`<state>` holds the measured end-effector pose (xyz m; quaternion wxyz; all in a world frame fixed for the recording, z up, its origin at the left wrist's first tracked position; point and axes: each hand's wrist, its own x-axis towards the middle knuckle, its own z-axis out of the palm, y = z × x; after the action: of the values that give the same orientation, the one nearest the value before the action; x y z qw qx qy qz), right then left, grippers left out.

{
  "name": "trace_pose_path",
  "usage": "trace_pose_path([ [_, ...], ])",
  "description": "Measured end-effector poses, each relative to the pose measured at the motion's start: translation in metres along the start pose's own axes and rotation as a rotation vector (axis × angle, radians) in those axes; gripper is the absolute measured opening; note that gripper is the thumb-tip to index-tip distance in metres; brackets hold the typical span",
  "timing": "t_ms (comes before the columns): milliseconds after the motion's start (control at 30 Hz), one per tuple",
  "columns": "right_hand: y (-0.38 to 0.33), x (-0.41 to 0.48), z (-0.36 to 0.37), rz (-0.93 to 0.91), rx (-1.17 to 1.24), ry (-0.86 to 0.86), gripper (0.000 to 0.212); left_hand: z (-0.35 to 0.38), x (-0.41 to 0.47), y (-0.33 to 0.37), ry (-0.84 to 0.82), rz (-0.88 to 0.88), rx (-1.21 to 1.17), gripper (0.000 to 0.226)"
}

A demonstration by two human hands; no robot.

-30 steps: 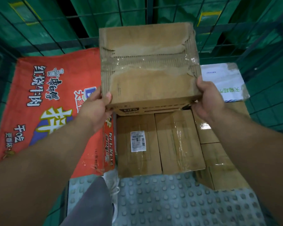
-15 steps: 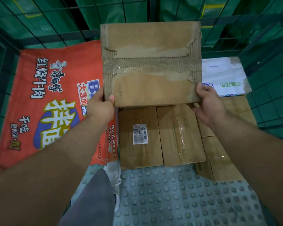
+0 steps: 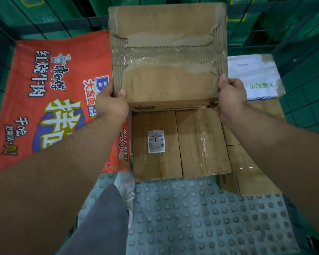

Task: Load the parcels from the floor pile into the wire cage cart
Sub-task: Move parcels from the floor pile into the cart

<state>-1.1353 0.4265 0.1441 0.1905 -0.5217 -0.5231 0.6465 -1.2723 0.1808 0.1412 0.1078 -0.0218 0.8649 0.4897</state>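
Cardboard fills the middle of the head view: a worn brown parcel (image 3: 166,57) with torn tape and stripped paper, held flat between both hands over the inside of the wire cage cart (image 3: 302,92). The left hand (image 3: 111,105) grips its near left corner, fingers (image 3: 122,93) clamped on the edge with the thumb on top; the right hand (image 3: 230,96) pinches the near right corner the same way, and most of its fingers are hidden beneath the cardboard. Just below and nearer than the fingers, a labelled brown box (image 3: 155,144) and a taped brown box (image 3: 201,142) lie side by side on the cart's studded floor (image 3: 201,218), with more brown boxes (image 3: 250,168) under the right forearm. To the left of the left fingers sits a big orange-red noodle carton (image 3: 53,92); just beyond the right fingers lies a white parcel (image 3: 254,74). A grey trouser leg (image 3: 103,218) and a white shoe (image 3: 125,184) show at the bottom.
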Motion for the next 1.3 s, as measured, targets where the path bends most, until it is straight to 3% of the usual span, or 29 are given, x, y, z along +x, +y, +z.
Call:
trace_pose_path([
  [167,0.0,0.008,0.003,-0.052,-0.108,0.054,0.028,0.004,0.009,0.0,0.004,0.002,0.014,0.041],
  [267,-0.004,0.01,0.006,-0.085,-0.16,0.074,0.031,0.006,0.016,-0.002,0.001,-0.011,0.005,0.051],
  [400,-0.028,0.019,0.017,-0.028,-0.217,0.045,0.027,0.008,0.038,0.008,-0.043,0.027,-0.01,0.044],
  [533,-0.05,0.03,0.026,-0.009,-0.303,0.002,0.039,0.017,0.062,0.023,-0.071,0.011,0.021,0.041],
  [800,-0.051,0.045,0.04,-0.016,-0.3,0.041,0.03,0.02,0.079,0.027,-0.047,-0.049,0.017,0.039],
  [1000,-0.049,0.059,0.032,0.007,-0.377,0.026,0.038,0.023,0.071,0.025,-0.032,-0.116,0.043,0.045],
  [1133,-0.068,0.059,0.034,0.094,-0.605,0.072,0.063,0.005,0.072,0.043,-0.151,-0.084,0.378,0.042],
  [1233,-0.073,0.045,0.034,0.103,-0.663,0.028,0.068,-0.022,0.068,0.055,-0.163,-0.045,0.69,0.073],
  [1300,-0.065,0.017,0.021,0.073,-0.667,0.075,0.071,-0.043,0.045,0.054,-0.121,-0.022,0.673,0.08],
])
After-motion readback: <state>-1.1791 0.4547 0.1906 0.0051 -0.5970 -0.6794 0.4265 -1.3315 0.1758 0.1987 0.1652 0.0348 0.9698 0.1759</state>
